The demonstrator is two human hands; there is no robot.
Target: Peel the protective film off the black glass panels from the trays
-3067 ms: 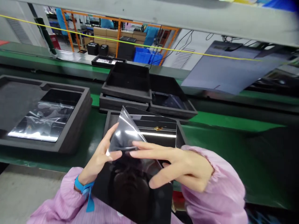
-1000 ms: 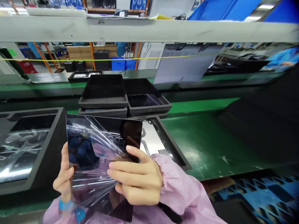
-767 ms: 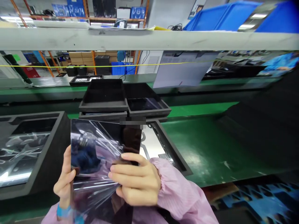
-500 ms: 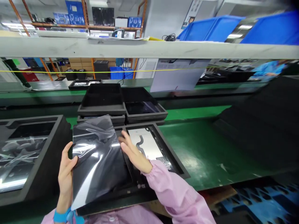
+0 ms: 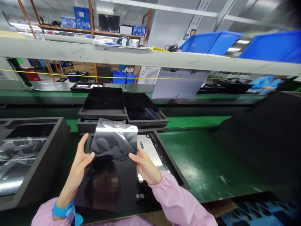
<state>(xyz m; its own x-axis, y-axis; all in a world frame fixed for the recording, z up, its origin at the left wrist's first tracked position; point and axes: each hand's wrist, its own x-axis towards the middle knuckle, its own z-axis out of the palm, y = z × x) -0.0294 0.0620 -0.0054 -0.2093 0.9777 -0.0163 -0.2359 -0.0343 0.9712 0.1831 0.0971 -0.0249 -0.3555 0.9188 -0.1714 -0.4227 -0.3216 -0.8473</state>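
Note:
I hold a glossy black panel upright between both hands, its face reflecting light. My left hand grips its left edge with thumb on the front. On the opposite edge, my right hand presses with fingers behind the panel. A thin clear film seems to cover its top part. Beneath the panel lies a black foam tray holding a silvery metal part, partly hidden by the panel and my right hand.
A large foam tray with crinkled film stands at left. Stacked black trays sit behind on the green belt. Dark foam sheets fill the right. A grey shelf beam with blue bins runs overhead.
The panel swung from my left side to the centre over the tray. My right hand moved from the film on the front to the panel's right edge; the loose film is no longer bunched.

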